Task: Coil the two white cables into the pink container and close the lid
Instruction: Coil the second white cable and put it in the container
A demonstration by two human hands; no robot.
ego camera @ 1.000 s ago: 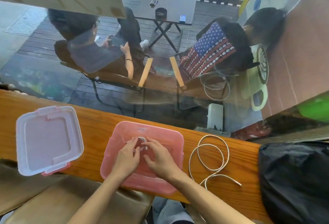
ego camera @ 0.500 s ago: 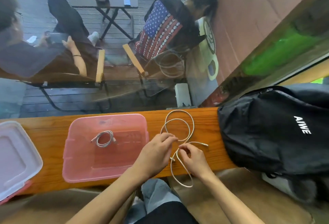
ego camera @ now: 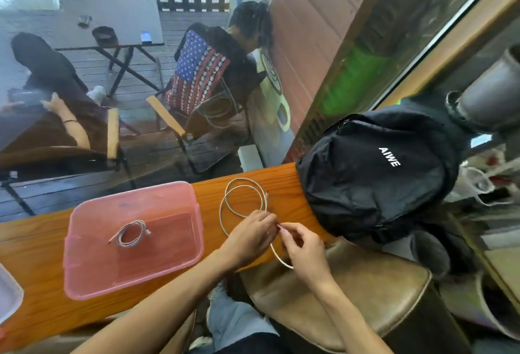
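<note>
Right now we have both hands on the second white cable (ego camera: 244,195), which lies on the wooden counter (ego camera: 33,255) between the pink container (ego camera: 132,237) and the black backpack (ego camera: 374,176). Our left hand (ego camera: 249,234) pinches the strand where the loops cross, and our right hand (ego camera: 302,246) pinches it just beside, fingertips almost touching the left's, so the grip is tight and close rather than spread. From that pinch two loose rings of cable fan away from us toward the window, one plug end lying at the far right of the rings, near the backpack; a short bight of cable also droops off the near edge of the counter below the right hand. The container sits to the left of both hands, its long axis running along the counter, so the left hand is the nearer one for carrying the bundle across. Inside it the first cable (ego camera: 130,233) already rests as a small, tight coil toward the middle of the floor. The cable in hand is thin, white and springy-looking, its rings much wider than that finished coil, so we judge it needs more winding before it goes in. Only a corner of the lid (ego camera: 8,294) shows at the far left edge, well apart from the container.
</note>
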